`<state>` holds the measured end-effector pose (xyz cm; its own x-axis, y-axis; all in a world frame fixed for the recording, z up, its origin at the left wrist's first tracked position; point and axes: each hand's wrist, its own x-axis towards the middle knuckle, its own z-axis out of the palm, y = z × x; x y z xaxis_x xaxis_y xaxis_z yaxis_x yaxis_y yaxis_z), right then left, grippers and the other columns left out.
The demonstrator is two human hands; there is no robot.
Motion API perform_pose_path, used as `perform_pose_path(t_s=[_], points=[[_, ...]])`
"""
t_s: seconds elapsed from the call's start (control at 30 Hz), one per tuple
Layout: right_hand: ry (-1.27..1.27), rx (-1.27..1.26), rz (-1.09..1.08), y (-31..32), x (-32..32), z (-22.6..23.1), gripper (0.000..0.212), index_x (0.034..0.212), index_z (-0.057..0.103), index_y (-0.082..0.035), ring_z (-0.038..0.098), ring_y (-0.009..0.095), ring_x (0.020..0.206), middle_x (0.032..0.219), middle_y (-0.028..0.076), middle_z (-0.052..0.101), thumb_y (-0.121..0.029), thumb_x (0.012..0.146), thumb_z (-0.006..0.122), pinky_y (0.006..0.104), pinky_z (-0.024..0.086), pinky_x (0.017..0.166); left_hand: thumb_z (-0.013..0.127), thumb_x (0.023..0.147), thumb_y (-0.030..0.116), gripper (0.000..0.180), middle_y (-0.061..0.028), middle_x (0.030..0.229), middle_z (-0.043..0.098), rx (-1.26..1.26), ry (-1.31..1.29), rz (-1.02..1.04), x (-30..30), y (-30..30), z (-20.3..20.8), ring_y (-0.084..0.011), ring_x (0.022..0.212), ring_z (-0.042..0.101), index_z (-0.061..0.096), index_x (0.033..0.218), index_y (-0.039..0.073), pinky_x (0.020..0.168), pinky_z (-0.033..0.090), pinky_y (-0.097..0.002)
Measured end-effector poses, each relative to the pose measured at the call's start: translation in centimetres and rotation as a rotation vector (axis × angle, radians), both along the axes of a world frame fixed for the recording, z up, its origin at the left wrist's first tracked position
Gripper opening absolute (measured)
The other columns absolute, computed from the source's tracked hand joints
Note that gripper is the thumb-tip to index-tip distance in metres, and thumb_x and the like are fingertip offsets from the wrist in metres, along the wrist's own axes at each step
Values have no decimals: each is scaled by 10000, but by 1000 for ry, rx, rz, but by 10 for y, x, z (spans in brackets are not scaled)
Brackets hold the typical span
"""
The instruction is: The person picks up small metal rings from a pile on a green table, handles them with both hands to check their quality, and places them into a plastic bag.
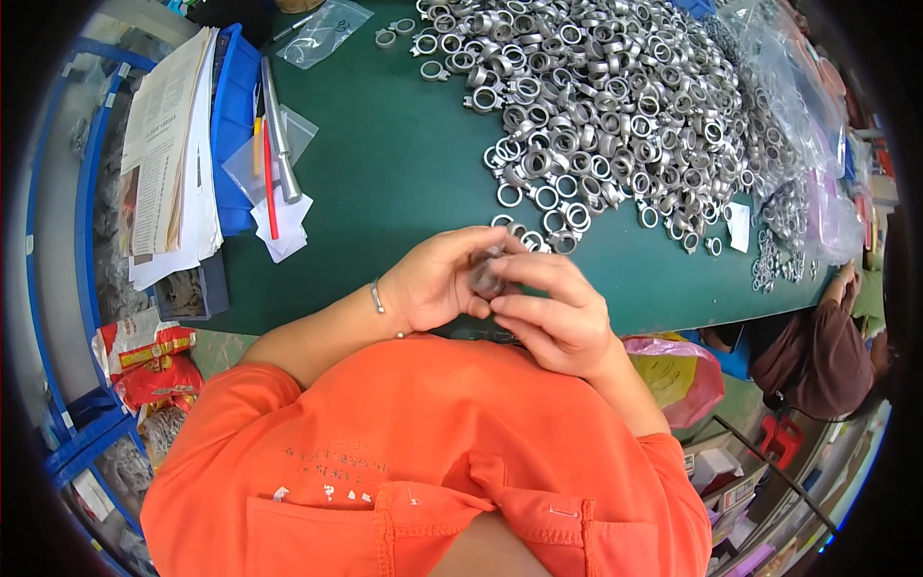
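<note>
At the near edge of the table, my left hand (430, 281) and my right hand (561, 313) meet in front of my chest. Between them is a small grey metal ring (486, 280), smeared by motion and partly covered by fingers. My left fingers curl around it from the far side and below. From the right, my right thumb and fingers pinch it. Just beyond my fingertips begins a large heap of similar metal rings (615, 115), each with a small lug, spreading to the far right.
On the left stand a blue bin (234, 125), stacked papers (168, 159), a tapered metal rod (279, 135) and a red stick (268, 183). A clear plastic bag (327, 31) lies at the back. To the right, smaller metal parts (774, 260) lie near another person (817, 356).
</note>
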<state>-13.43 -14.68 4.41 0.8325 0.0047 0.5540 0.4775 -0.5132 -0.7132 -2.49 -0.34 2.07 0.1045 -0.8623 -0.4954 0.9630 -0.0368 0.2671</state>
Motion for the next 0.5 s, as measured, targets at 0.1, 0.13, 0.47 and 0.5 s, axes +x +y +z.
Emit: perform_pose_path(t_s=[0.1,0.13,0.47,0.5], points=[[76,-130,-340,-13,-6,-16,166,804,616,-27,536,266,752,869,107,561,44,657,642,340,452,666,546,868,161,150,-43,769,548,90,-64,-55,0,1,6,-96,642,540,535,914,19,424,369,-190],[159,-199,-493,-18,-5,-19,168,822,620,-28,513,265,740,830,96,541,18,665,661,342,434,641,563,860,160,139,-36,760,544,148,-160,-103,1,0,9,-90,634,533,530,883,27,416,355,-179],[434,-163,-481,-31,-15,-27,173,823,578,-9,547,276,746,824,101,547,12,677,668,331,453,647,627,814,100,114,-31,745,545,204,-420,-41,-2,-4,12,-78,620,527,539,844,35,423,364,-177],[447,-71,-501,-30,-20,-31,185,822,568,-9,556,260,726,832,102,555,29,673,671,312,458,629,627,814,100,114,-31,745,545,202,-419,-42,-2,-4,12,-78,620,527,539,844,35,423,364,-177]])
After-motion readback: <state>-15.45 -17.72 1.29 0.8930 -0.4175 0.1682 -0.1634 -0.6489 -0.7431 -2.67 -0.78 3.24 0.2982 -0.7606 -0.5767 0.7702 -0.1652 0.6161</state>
